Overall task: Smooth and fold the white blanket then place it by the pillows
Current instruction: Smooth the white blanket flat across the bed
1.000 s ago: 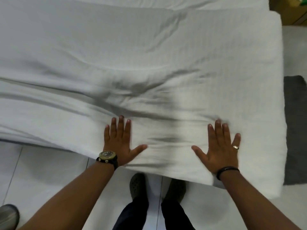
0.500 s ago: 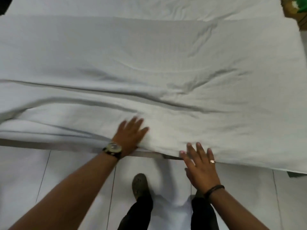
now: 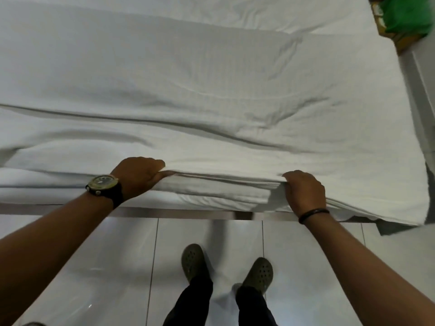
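Note:
The white blanket lies spread over the bed, creased across its middle, its near edge hanging just over the bed's side. My left hand, with a watch on the wrist, is closed on the near edge at centre left. My right hand, with a dark wristband, grips the same edge further right. The stretch of edge between my two hands is lifted slightly off the mattress. No pillows are in view.
The bed's metal side rail runs under the blanket's edge. My feet in dark clogs stand on white floor tiles. A green and yellow object sits at the top right. A grey mat corner shows at right.
My hands were flat on the blanket, then slid back to its near edge. Now both are closed on that edge and lift it a little.

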